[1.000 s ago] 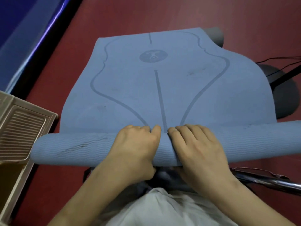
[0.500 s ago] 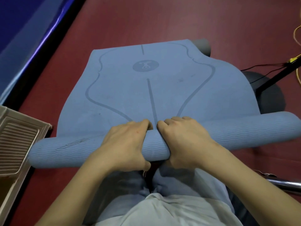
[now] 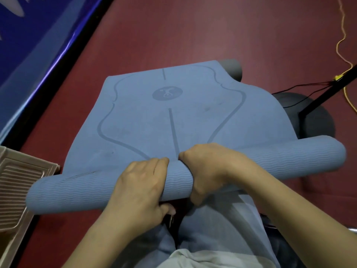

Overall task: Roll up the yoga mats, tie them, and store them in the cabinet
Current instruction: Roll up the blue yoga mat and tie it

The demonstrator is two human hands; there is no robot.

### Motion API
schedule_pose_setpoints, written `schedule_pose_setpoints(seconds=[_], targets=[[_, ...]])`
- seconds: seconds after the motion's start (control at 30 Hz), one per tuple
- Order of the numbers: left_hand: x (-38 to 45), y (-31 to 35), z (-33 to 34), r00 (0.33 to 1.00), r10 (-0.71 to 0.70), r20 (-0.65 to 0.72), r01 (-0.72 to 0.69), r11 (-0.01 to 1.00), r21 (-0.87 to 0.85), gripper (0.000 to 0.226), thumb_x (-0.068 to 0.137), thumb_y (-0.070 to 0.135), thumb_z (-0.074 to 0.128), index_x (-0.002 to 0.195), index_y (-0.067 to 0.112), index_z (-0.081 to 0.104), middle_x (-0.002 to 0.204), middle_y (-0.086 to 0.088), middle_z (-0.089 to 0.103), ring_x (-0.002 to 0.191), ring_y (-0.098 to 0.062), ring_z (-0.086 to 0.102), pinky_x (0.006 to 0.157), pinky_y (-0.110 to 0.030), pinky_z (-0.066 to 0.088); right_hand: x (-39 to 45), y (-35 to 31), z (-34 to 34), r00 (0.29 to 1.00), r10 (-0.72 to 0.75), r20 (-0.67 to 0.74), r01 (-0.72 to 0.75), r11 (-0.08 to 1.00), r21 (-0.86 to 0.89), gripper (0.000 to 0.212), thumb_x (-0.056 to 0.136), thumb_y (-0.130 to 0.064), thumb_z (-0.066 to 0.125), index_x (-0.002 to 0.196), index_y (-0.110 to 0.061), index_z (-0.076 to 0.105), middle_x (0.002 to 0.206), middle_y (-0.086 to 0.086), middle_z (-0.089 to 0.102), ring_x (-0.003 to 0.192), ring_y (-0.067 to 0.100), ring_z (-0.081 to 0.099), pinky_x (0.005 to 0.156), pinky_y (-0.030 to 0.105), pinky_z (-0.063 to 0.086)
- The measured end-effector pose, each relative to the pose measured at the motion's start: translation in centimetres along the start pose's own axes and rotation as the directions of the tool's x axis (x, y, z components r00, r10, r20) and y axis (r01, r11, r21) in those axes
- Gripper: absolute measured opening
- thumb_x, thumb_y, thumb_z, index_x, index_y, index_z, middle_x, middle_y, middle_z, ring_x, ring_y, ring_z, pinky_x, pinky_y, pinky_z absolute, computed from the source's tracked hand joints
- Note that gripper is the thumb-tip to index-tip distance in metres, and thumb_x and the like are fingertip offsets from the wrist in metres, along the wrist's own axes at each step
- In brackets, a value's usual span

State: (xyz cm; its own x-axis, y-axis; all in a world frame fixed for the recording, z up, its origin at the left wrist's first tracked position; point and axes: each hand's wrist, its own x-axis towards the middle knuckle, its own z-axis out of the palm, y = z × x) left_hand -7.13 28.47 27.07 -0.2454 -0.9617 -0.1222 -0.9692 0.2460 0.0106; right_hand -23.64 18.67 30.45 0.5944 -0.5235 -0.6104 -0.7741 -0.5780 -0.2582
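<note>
The left hand lies over the rolled part of the blue yoga mat, fingers curled over the far side of the roll and thumb tucked under its near edge, so it grips the roll. The right hand sits just beside it, nearly touching at the knuckles, fingers wrapped over the top and thumb beneath, gripping the same roll. Both forearms reach in from the lower edge, over the person's blue trousers. The roll runs across the view, its right end raised a little higher than its left; the unrolled rest of the mat lies flat on the red floor beyond the hands, printed with curved lines and a round emblem. A grey rolled mat pokes out from under the far right corner. A dark round stand base with a black pole lies partly under the mat's right edge, with a yellow cord and black wires near it. A beige ribbed tray sits at the left, touching the roll's left end. A blue padded mat borders the floor at upper left.
</note>
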Motion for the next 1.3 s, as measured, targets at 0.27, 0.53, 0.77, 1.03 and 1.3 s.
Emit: schedule_pose_setpoints(seconds=[0.27,0.53,0.77,1.03,1.3], targets=[[0.4,0.0,0.3,0.998,0.04,0.038,-0.039,0.999,-0.035,0.095,0.034,0.068,0.083,0.111,0.017,0.061,0.09,0.005,0.065,0.078,-0.02,0.066,0.073,-0.037,0.045,-1.3,-0.5,2.1,0.981,0.026,-0.19,-0.043,0.995,-0.086,0.058,0.064,-0.052,0.079,0.102,-0.025,0.046,0.104,-0.003,0.061,0.096,0.024,0.064,0.076,0.034,0.042],[1.7,0.7,-1.2,0.985,0.038,0.166,-0.04,0.999,0.007,0.051,0.072,0.037,0.065,0.117,0.025,0.046,0.109,0.006,0.058,0.101,-0.02,0.061,0.087,-0.036,0.035,-2.2,-0.2,3.7,0.937,0.0,-0.349,-0.039,0.994,-0.105,0.05,0.058,-0.052,0.066,0.097,-0.025,0.048,0.1,-0.005,0.048,0.081,0.022,0.06,0.08,0.038,0.043],[4.8,-1.7,-3.8,0.932,0.006,0.362,0.026,0.996,-0.084,0.06,0.058,0.052,0.082,0.102,0.025,0.05,0.095,0.005,0.062,0.08,-0.022,0.058,0.065,-0.032,0.04,-3.6,0.5,6.1,0.784,-0.039,-0.619,-0.088,0.981,-0.173,0.085,0.057,-0.042,0.076,0.135,-0.014,0.056,0.127,0.005,0.059,0.117,0.033,0.058,0.102,0.054,0.044],[6.0,-2.4,-3.5,0.915,0.038,0.402,0.038,0.983,-0.181,0.064,0.05,0.053,0.084,0.101,0.029,0.056,0.091,0.006,0.063,0.081,-0.022,0.061,0.071,-0.036,0.055,-6.5,6.7,7.0,0.737,0.123,-0.665,-0.26,0.959,-0.11,0.101,0.049,-0.026,0.084,0.144,-0.013,0.053,0.139,0.01,0.057,0.138,0.04,0.046,0.116,0.056,0.028],[3.5,-5.9,-4.0,0.988,0.071,0.134,0.0,0.884,-0.468,0.098,0.053,0.086,0.072,0.136,0.04,0.044,0.117,0.021,0.038,0.114,-0.004,0.044,0.099,-0.03,0.038,-4.9,8.9,5.4,0.744,-0.003,-0.668,-0.188,0.958,-0.214,0.082,0.043,-0.022,0.089,0.12,-0.016,0.063,0.101,0.003,0.062,0.091,0.032,0.063,0.083,0.044,0.049]])
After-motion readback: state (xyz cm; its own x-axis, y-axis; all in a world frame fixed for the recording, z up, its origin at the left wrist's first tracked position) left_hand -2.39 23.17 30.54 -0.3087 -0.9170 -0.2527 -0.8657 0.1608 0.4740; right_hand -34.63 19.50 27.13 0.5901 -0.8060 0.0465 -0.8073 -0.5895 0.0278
